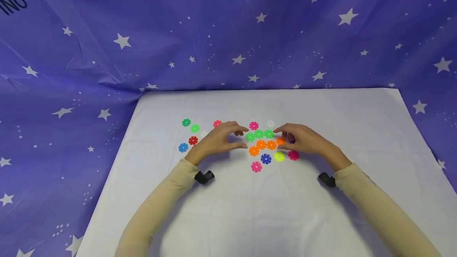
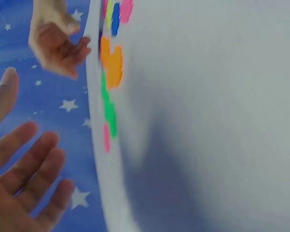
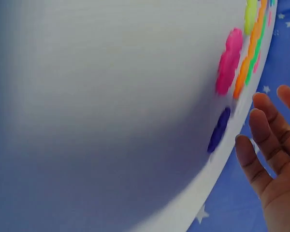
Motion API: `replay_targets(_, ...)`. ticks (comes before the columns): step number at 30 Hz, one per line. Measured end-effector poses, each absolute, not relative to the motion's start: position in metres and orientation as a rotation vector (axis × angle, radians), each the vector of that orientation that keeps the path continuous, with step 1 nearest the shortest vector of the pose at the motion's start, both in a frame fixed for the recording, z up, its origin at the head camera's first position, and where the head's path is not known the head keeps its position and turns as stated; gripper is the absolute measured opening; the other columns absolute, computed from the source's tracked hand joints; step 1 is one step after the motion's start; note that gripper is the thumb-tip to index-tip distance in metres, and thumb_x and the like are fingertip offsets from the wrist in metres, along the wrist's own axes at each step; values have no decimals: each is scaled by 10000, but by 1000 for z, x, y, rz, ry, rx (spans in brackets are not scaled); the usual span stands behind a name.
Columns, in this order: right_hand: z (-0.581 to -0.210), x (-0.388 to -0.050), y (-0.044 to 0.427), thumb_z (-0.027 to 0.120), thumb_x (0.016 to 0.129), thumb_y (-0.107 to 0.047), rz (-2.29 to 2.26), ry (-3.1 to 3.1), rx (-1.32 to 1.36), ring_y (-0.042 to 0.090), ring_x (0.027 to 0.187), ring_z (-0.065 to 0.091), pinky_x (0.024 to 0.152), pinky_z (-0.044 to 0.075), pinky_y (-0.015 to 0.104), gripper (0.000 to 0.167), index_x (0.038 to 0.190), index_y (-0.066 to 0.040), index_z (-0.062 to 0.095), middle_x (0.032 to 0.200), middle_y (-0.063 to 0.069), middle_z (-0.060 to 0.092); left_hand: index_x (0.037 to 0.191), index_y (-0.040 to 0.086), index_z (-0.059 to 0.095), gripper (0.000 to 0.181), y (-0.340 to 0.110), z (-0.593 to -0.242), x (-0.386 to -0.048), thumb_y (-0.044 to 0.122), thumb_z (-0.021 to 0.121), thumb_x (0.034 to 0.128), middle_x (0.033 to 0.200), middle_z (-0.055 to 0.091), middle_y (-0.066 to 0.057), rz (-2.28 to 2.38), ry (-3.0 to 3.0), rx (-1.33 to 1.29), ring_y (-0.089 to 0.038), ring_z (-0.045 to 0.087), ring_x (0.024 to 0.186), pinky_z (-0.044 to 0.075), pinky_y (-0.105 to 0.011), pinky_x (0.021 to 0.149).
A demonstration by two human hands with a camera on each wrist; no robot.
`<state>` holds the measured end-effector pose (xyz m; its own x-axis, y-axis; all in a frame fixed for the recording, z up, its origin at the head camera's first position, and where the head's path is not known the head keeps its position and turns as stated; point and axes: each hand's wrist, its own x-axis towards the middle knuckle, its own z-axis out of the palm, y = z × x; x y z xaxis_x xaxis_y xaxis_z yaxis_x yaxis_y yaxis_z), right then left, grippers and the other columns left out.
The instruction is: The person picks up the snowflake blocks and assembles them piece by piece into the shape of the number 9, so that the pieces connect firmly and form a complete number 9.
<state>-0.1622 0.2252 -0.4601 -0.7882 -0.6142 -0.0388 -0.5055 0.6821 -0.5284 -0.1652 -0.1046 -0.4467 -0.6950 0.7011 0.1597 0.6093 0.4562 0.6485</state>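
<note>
Small notched plastic discs, like snowflake building discs, lie flat on a white-covered table. Between the two hands is a row of green discs (image 1: 259, 134), with several orange discs (image 1: 261, 144) just nearer to me. My left hand (image 1: 221, 138) hovers left of these rows, fingers and thumb apart; the left wrist view shows its palm holding nothing. On the other side, my right hand (image 1: 308, 141) is held over the right end of the orange row, partly covering a dark blue disc (image 3: 219, 130). Its fingers (image 3: 270, 135) are spread and hold nothing.
Nearer to me lie a blue disc (image 1: 265, 159), a yellow disc (image 1: 279, 156) and a pink disc (image 1: 256, 166). Left of my left hand are scattered discs, including a light blue disc (image 1: 183, 147) and a red disc (image 1: 193, 140). A starry purple cloth (image 1: 214, 31) hangs behind the table (image 1: 250, 217).
</note>
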Motion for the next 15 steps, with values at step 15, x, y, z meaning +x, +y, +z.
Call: replay_targets(15,-470,-171,203,799,821,-287,-614,2617,-921,124,799,512,751,475,291,320,1108,-181,705,909,-57,603,1102,108,722,412,-70,-479,-181,267,859,747,954,647,-22,969,2361,1086,-151,577,861,483,-209,764)
